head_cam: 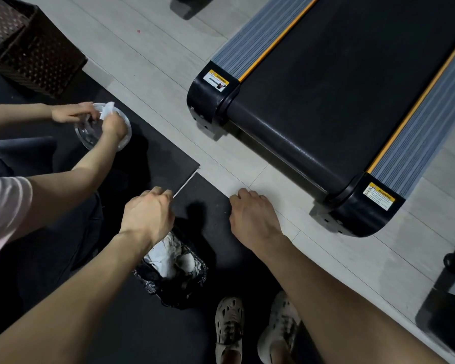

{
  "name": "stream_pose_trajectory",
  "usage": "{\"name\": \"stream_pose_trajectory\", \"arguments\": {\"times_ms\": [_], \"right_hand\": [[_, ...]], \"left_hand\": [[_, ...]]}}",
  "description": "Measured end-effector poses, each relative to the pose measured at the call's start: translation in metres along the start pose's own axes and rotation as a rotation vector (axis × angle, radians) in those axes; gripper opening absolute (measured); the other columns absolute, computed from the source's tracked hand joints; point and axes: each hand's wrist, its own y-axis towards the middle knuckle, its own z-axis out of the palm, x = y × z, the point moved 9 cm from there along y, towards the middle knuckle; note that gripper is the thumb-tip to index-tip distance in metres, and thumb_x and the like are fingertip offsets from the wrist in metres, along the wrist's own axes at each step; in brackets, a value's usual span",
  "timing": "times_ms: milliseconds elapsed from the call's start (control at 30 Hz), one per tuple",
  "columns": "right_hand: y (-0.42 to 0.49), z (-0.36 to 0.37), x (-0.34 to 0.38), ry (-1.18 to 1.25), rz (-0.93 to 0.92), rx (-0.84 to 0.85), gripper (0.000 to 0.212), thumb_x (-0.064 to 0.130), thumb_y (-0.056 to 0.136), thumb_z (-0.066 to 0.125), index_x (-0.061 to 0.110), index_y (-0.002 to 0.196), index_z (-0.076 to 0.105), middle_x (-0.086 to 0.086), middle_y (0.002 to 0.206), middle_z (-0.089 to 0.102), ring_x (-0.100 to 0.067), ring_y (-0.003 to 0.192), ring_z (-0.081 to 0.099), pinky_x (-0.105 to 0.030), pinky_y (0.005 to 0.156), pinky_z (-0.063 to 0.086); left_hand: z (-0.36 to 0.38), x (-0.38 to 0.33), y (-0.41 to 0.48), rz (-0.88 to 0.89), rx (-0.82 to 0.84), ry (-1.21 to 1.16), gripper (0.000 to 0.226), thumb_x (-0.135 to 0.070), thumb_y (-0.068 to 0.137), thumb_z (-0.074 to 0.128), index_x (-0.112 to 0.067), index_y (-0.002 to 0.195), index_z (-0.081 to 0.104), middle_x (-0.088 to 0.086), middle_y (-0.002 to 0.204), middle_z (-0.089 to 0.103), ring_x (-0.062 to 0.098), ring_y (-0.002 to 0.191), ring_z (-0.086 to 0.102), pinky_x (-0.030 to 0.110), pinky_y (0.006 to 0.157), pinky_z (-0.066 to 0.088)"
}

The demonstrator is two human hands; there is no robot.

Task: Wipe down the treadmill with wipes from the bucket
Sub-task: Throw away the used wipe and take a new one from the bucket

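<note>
The treadmill (326, 106) lies on the floor beyond the fingers of the right hand (252, 219), its end near for wiping. A lined bin (176, 271), likely for used wipes, sits under the left hand (147, 214). Far left of both, another person holds the bucket (86, 139) and draws a wipe (107, 110). My fingers hang loosely curled, empty.

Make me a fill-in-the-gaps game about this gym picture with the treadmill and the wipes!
1. The treadmill has a belt coloured ___.
2. Its two near corners carry ___ warning stickers.
3. Another person's hand pulls a white wipe from the clear ___.
4. The left hand hovers above a bin holding crumpled white ___.

Missing words: black; two; bucket; wipes.
</note>
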Motion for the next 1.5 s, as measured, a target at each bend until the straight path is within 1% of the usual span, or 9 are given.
{"name": "stream_pose_trajectory", "arguments": {"times_ms": [233,500,600,700,900,1000,1133,1267,1500], "right_hand": [[0.008,0.003,-0.017,0.022,-0.025,0.011,0.027,0.01,0.063,0.086,0.014,0.074,0.062,-0.006,0.073,0.059,-0.026,0.062,0.059,-0.035,0.057,0.048],[0.007,0.003,-0.04,0.036,-0.055,0.066,0.028,0.01,0.063,0.086,0.015,0.073,0.06,-0.005,0.072,0.058,-0.024,0.061,0.058,-0.034,0.056,0.047],[0.01,0.001,-0.041,0.034,-0.082,0.086,0.02,0.013,0.074,0.082,0.015,0.081,0.063,-0.006,0.078,0.061,-0.025,0.068,0.061,-0.037,0.062,0.05],[0.013,-0.002,-0.04,0.042,-0.109,0.1,0.011,0.016,0.086,0.075,0.016,0.091,0.065,-0.005,0.088,0.063,-0.025,0.078,0.063,-0.038,0.071,0.051],[0.021,0.005,-0.041,0.052,-0.109,0.099,0.009,0.018,0.089,0.073,0.016,0.094,0.065,-0.005,0.092,0.063,-0.025,0.082,0.063,-0.039,0.074,0.051],[0.023,0.013,-0.039,0.043,-0.124,0.117,0.01,0.02,0.093,0.07,0.015,0.099,0.065,-0.005,0.095,0.063,-0.025,0.085,0.063,-0.039,0.077,0.053],[0.026,0.022,-0.039,0.039,-0.083,0.117,0.015,0.021,0.086,0.078,0.014,0.093,0.067,-0.006,0.089,0.064,-0.025,0.078,0.063,-0.039,0.071,0.054],[0.03,0.036,-0.04,0.023,-0.032,0.129,0.018,0.017,0.078,0.082,0.015,0.085,0.065,-0.005,0.082,0.062,-0.024,0.072,0.062,-0.038,0.065,0.053],[0.043,0.064,-0.043,0.051,0.021,0.121,0.009,0.018,0.089,0.073,0.015,0.095,0.066,-0.006,0.094,0.065,-0.024,0.083,0.064,-0.038,0.073,0.054]], "left_hand": [[0.0,-0.021,0.006,-0.019,0.008,0.007,0.012,-0.022,0.087,0.063,-0.018,0.098,0.064,0.005,0.098,0.064,0.034,0.098,0.07,0.042,0.072,0.056],[-0.006,-0.043,0.01,-0.061,0.025,0.01,0.017,-0.022,0.088,0.062,-0.019,0.104,0.067,0.005,0.1,0.065,0.034,0.1,0.07,0.041,0.074,0.056],[-0.013,-0.048,0.011,-0.071,0.015,0.016,0.012,-0.021,0.089,0.06,-0.019,0.1,0.064,0.005,0.098,0.063,0.035,0.099,0.069,0.04,0.072,0.054],[-0.017,-0.048,0.014,-0.094,0.011,0.011,0.019,-0.02,0.09,0.06,-0.019,0.108,0.067,0.005,0.102,0.064,0.035,0.102,0.069,0.042,0.074,0.055],[-0.01,-0.045,0.023,-0.111,0.027,-0.004,0.028,-0.024,0.091,0.063,-0.018,0.118,0.068,0.006,0.111,0.065,0.035,0.108,0.068,0.044,0.078,0.058],[0.001,-0.041,0.03,-0.101,0.041,0.008,0.026,-0.022,0.089,0.064,-0.018,0.114,0.068,0.006,0.109,0.064,0.035,0.105,0.068,0.044,0.077,0.058],[0.017,-0.035,0.041,-0.082,0.037,0.023,0.02,-0.022,0.089,0.064,-0.019,0.108,0.067,0.004,0.104,0.062,0.033,0.101,0.069,0.044,0.075,0.06],[0.034,-0.029,0.057,-0.072,0.049,0.013,0.029,-0.021,0.088,0.065,-0.02,0.117,0.066,0.004,0.112,0.063,0.032,0.107,0.068,0.043,0.078,0.06],[0.065,-0.038,0.092,0.053,0.071,-0.012,0.032,-0.021,0.091,0.061,-0.019,0.123,0.06,0.004,0.124,0.06,0.031,0.115,0.064,0.046,0.083,0.061]]}}
